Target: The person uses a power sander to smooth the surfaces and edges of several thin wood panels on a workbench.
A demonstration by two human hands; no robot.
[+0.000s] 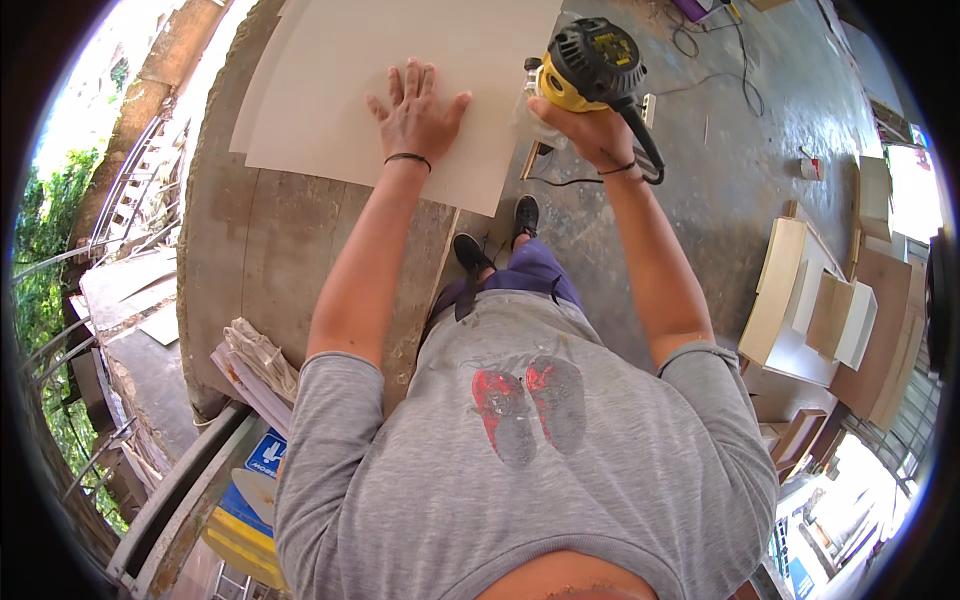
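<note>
A smooth grey concrete floor (715, 200), mottled with pale stains and shiny toward the far right, spreads beside a worn brown wooden surface (300, 225) with a rough left edge. Along the right stand white and brown box-like cabinet pieces (770, 295) and a pale box (875, 197). Strong daylight washes out openings on both sides; at the left, green foliage (55, 225) shows beyond metal bars (125, 180).

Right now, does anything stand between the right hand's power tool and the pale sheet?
Nothing visible does. The power tool, gripped by the right hand, is at the right edge of the pale sheet; whether they touch is unclear. The left hand lies on the sheet, farther left.
</note>
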